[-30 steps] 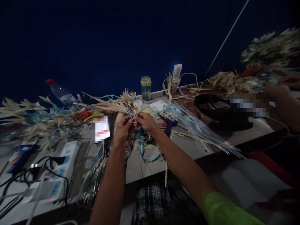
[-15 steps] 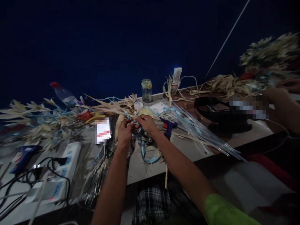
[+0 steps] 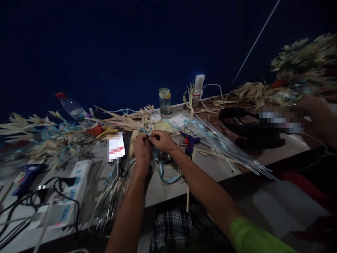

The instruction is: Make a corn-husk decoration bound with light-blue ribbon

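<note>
My left hand point(image 3: 142, 150) and my right hand point(image 3: 163, 141) meet over the table, fingertips almost touching. Both are closed in a pinch around a thin blue-wrapped stem point(image 3: 144, 130), mostly hidden by the fingers. Pale dried husk leaves point(image 3: 126, 121) spread out just beyond it. Below the hands a loop of light blue ribbon point(image 3: 168, 180) lies on the table point(image 3: 155, 193). A blue glue gun point(image 3: 191, 142) with a red trigger is close to my right wrist. Left of my left hand lies a phone point(image 3: 116, 147) with a lit screen.
A power strip point(image 3: 75, 196) with black cables and another glue gun point(image 3: 30, 175) occupy the left. Behind stand a glass jar point(image 3: 165, 103) and a leaning bottle point(image 3: 72, 107). Clear rods point(image 3: 234, 151) and a black band-like object point(image 3: 252, 131) lie right. Another person's hand point(image 3: 313, 109) is far right.
My hands have shifted slightly, the left turning and rising toward the right fingertips. Less of the blue-wrapped stem shows above the fingers. The ribbon loop stays in place.
</note>
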Motion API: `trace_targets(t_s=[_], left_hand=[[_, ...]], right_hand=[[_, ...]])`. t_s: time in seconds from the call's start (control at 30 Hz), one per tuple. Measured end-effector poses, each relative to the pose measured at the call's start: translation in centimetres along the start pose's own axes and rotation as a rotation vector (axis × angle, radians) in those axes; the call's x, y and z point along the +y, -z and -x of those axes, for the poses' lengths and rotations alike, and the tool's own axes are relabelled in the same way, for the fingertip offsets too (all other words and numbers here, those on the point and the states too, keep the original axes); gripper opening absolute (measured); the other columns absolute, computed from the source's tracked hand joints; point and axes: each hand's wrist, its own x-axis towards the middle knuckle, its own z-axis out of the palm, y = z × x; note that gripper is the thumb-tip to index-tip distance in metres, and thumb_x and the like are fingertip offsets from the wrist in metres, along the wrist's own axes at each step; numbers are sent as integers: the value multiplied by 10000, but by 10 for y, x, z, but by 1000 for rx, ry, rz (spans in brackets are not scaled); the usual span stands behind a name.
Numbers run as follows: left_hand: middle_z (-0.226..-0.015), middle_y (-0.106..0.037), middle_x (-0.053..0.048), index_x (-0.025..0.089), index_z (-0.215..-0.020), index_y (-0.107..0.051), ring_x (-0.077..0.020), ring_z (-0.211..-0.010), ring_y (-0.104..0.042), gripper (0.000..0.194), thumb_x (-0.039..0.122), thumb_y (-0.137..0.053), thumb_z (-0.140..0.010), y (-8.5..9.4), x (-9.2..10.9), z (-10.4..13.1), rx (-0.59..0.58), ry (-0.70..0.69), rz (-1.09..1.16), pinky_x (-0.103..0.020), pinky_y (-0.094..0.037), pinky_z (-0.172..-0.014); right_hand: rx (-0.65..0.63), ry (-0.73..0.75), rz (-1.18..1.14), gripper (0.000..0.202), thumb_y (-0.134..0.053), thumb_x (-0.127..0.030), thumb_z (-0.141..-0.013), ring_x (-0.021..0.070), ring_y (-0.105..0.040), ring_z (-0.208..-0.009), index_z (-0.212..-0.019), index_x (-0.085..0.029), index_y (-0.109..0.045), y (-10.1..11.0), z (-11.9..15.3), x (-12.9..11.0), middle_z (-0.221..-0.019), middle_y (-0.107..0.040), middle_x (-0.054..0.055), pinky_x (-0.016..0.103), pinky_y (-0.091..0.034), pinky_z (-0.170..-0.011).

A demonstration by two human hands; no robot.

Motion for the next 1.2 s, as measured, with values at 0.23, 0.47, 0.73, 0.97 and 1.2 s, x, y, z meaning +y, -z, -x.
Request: trace_targets(t_s=[0.23,0.47,0.73,0.97,1.2], left_hand=[[-872,-583,-98,136,-888,-598,-189,-858,-528,187,186,-435,-809,-6,-3,5,-70,-329,-125,-341,-420,-796],[-923,-582,-65,175,-919,-623,-174,-902,-536,198,170,-500,-764,-5,-1,3,-76,-228,172,-334,-421,-836],[-791,-586,-1,170,-844,-563,-113,-739,-554,254,216,-681,-623,-14,-3,2,-133,138,601,-254,-428,-741],[-795,-621,-7,175,-902,-599,-87,-654,-561,354,287,-716,-587,-13,-3,-3,-289,479,951,-225,-439,-649],[-750,-626,30,167,-715,-575,-60,-631,-570,277,158,-756,-505,-7,4,-7,-182,546,1098,-188,-436,-616]], right_hand=[[89,-41,-95,172,-498,-263,-692,87,-428,-558,-573,-145,-532,1,-3,-1,-557,-493,-22,212,-346,-563],[78,-198,-454,227,-577,-361,-648,76,-398,-538,-596,-142,-545,6,0,-15,-556,-476,-33,215,-332,-549],[134,-163,-236,176,-563,-309,-642,93,-438,-561,-628,-134,-567,7,-1,-13,-583,-513,-18,225,-349,-559],[75,-121,-280,170,-498,-303,-681,73,-371,-538,-608,-151,-490,6,-2,-10,-560,-444,-40,202,-319,-524],[24,-137,-341,198,-535,-338,-659,68,-338,-543,-623,-150,-489,1,0,-10,-576,-414,-49,207,-308,-543]])
